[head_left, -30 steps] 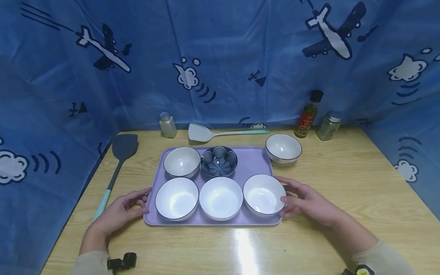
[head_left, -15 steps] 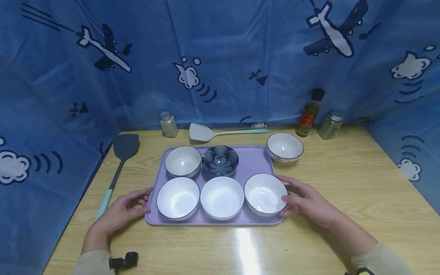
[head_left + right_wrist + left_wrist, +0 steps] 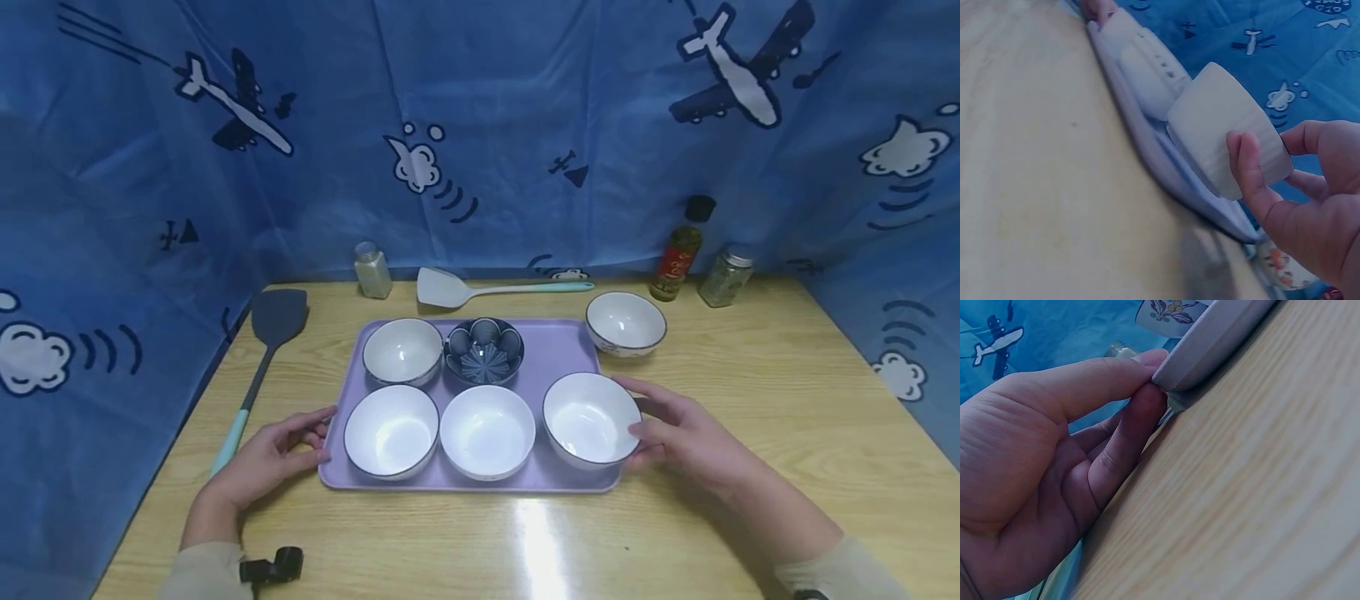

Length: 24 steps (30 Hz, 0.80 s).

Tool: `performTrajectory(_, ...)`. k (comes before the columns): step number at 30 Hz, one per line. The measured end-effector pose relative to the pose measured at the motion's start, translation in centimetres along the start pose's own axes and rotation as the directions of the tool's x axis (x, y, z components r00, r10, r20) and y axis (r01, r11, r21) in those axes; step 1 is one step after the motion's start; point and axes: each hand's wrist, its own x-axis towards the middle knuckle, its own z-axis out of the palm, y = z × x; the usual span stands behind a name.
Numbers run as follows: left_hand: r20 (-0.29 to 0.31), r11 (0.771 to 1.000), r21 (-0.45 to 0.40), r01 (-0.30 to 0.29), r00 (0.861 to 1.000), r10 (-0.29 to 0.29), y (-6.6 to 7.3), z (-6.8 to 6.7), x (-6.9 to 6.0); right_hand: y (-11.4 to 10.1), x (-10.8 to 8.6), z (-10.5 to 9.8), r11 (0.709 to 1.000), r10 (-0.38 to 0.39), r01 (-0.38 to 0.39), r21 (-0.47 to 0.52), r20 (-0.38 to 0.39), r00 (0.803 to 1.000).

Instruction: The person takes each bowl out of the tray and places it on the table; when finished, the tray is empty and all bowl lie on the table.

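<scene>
A lavender tray bears several bowls. At its left edge my left hand pinches the rim; the left wrist view has the thumb on top of the tray edge. My right hand holds a white dark-rimmed bowl by its right side, thumb on the outer wall. In the right wrist view this bowl appears tilted and raised off the tray. Beside it stand a plain white bowl and another white bowl. Behind them are a white bowl and a dark blue patterned bowl.
A further white bowl stands on the table off the tray's back right corner. Behind lie a white spatula, a salt jar, a sauce bottle and a spice jar. A grey turner lies left.
The right hand has lifted the front right bowl slightly and moved it to the right, opening a gap beside the middle bowl. The left hand stays at the tray's edge.
</scene>
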Motion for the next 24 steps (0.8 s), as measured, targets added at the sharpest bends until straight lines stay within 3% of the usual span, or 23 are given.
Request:
performTrajectory(12,-0.008,0.998,0.039,0.052,0.999,-0.052,0.7,-0.2,-0.1,-2.5,-1.2,-4.0,0.994,-0.095,0.097,0.051,-0.031,0.995)
performTrajectory(24,-0.007,0.998,0.033,0.052,0.999,-0.052,0.7,-0.1,-0.2,-2.8,-1.4,-8.2,0.999,-0.042,0.044,0.016,-0.124,0.991)
